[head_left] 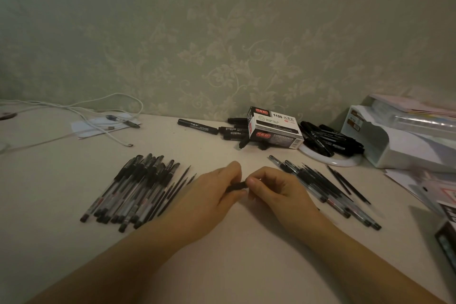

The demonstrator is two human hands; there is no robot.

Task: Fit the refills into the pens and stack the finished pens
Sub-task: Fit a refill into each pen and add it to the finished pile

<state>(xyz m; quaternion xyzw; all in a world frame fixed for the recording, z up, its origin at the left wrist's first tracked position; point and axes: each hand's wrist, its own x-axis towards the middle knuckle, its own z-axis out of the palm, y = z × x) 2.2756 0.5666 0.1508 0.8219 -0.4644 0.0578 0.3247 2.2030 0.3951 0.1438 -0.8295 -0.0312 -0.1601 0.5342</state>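
Both hands meet at the table's middle around one black pen [235,186]. My left hand [212,192] grips its body, most of which is hidden in the palm. My right hand [274,189] pinches the exposed end between thumb and fingers. To the left lies a stack of capped pens [133,187] with a few loose black refills [177,186] along its right side. On the right lies a looser pile of pens [323,185] with thin refills [345,184] beside it.
Black markers [325,138] and a marker box [274,128] lie at the back by the wall, over a white plate [330,159]. White cables [98,116] trail at back left. A white organiser [399,136] and papers [419,182] crowd the right edge.
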